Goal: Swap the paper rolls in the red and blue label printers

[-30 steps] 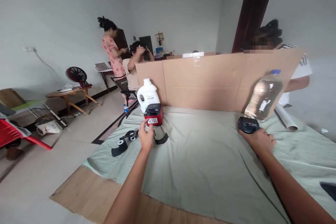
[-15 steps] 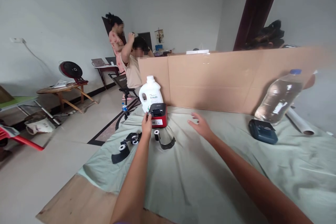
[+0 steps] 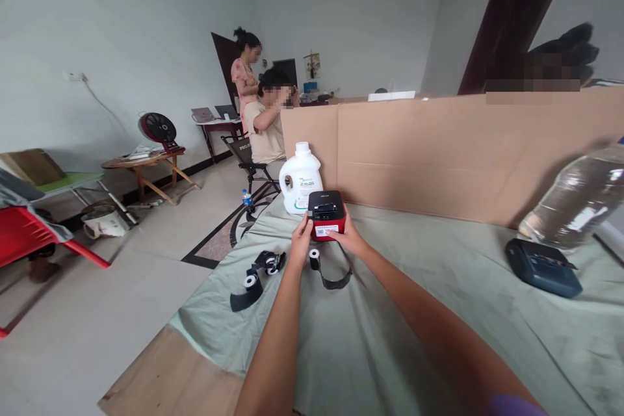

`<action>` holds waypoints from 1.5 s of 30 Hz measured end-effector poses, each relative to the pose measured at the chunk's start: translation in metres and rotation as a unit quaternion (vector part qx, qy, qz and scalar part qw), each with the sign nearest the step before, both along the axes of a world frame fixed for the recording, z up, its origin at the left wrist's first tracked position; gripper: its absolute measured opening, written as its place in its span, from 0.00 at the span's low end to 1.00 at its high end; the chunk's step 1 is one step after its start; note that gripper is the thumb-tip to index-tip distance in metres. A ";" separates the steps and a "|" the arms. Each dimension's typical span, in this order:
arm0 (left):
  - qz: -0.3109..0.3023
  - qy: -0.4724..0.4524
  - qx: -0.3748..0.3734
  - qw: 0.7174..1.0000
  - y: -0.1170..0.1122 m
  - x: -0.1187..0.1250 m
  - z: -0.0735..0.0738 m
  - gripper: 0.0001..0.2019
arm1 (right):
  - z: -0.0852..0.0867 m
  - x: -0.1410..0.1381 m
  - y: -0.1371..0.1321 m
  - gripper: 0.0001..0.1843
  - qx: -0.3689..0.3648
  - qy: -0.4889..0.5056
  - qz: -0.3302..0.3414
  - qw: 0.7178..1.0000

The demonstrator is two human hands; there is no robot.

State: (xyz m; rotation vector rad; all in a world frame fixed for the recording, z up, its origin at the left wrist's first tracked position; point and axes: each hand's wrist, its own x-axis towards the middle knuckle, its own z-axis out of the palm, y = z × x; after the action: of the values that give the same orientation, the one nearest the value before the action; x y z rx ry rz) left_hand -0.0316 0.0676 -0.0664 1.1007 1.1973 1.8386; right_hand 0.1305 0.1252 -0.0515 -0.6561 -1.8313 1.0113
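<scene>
Head view: we log left hand (image 3: 301, 238) and right hand (image 3: 347, 239) clasping the red printer (image 3: 326, 214) on the tabletop (image 3: 439, 312), just before the white jug (image 3: 302, 177); ribbon rolls (image 3: 314, 259) lie loose further before it, unloaded.

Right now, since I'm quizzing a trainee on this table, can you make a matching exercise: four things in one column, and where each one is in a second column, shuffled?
Things:
1. red device
2. white jug
3. dark blue device
4. clear bottle

Places:
A. tilted at the far right, by the cardboard wall
B. flat on the green cloth, no hand on it
C. gripped between the left hand and right hand
D. upright just behind the red device

Pairs: 1-C, 2-D, 3-B, 4-A.
</scene>
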 end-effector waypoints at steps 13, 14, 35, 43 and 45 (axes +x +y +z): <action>-0.198 0.214 0.057 0.955 -0.111 0.160 0.055 0.28 | 0.016 0.218 -0.152 0.57 0.117 -0.074 -0.230 0.963; -0.204 0.204 0.052 0.956 -0.122 0.171 0.046 0.29 | 0.008 0.227 -0.164 0.58 0.111 -0.085 -0.240 0.961; -0.228 0.167 0.015 0.959 -0.151 0.197 0.000 0.29 | -0.033 0.249 -0.202 0.60 0.050 -0.104 -0.260 0.959; -0.245 0.181 0.008 0.953 -0.142 0.195 0.004 0.20 | -0.026 0.255 -0.201 0.51 0.038 -0.087 -0.262 0.960; -0.231 0.188 0.009 0.955 -0.137 0.196 0.002 0.20 | -0.026 0.259 -0.198 0.51 0.028 -0.091 -0.260 0.961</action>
State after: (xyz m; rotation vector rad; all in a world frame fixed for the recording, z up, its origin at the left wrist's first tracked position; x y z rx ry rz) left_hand 0.1640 -0.0691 -0.0643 1.6347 1.0096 1.3203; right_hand 0.3893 -0.0731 -0.0777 -1.1516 -1.6980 0.5607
